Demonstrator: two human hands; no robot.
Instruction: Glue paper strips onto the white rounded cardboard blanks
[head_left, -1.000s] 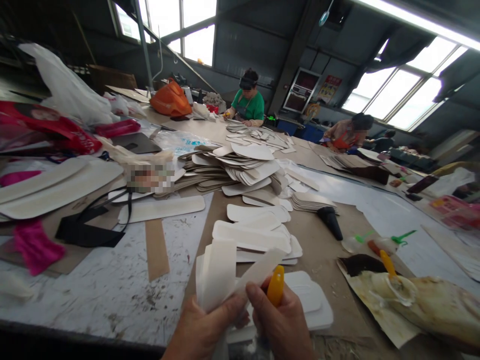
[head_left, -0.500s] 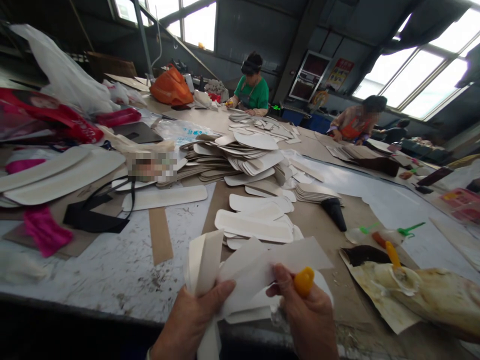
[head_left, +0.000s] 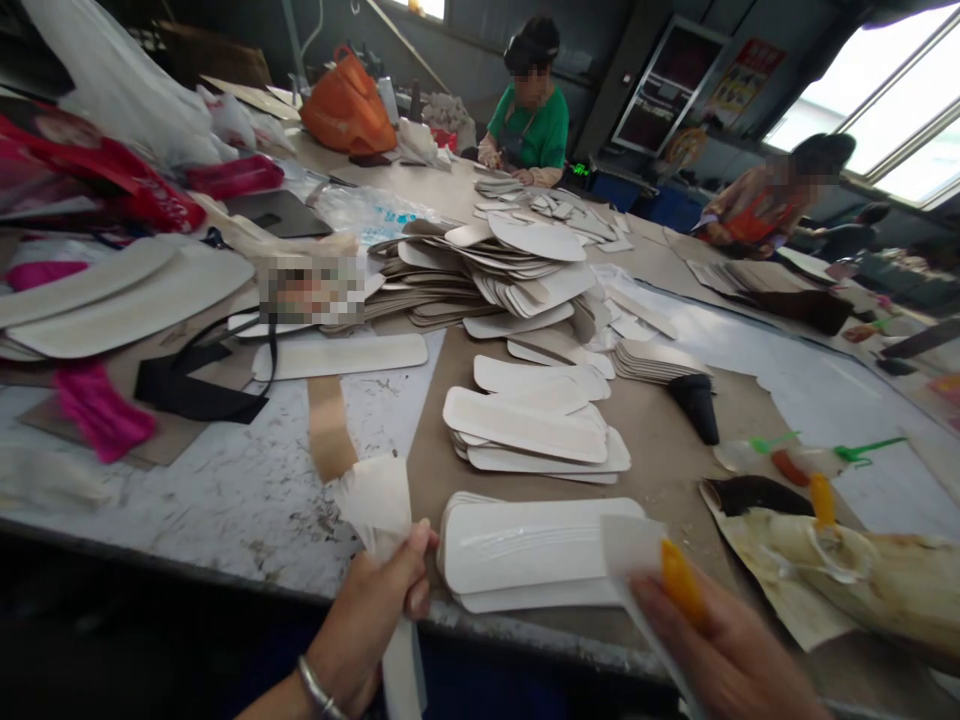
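My left hand [head_left: 382, 590] is closed round a bundle of thin white strips [head_left: 382, 490], whose tops fan out above the fist and whose ends hang past the table edge. My right hand [head_left: 712, 630], blurred, grips a tool with a yellow handle [head_left: 682, 580]; the tool's working end is hidden. A single translucent white strip [head_left: 634, 545] is also in that hand, curving down. Between the hands lies a stack of long white round-cornered pieces [head_left: 532, 540], its top one glossy with faint streaks. Neither hand appears to touch this stack.
Beyond the stack lie more white pieces [head_left: 525, 425] and a large heap of them [head_left: 480, 265]. To the right are a black cone-shaped object [head_left: 694, 405] and a stained container [head_left: 892, 590] with a yellow-handled tool in it. A person in green [head_left: 544, 130] sits across the table.
My hands have moved apart, the left with its bundle and the right with one strip and the yellow-handled tool. The stack between them is now uncovered. The view has tilted downward.
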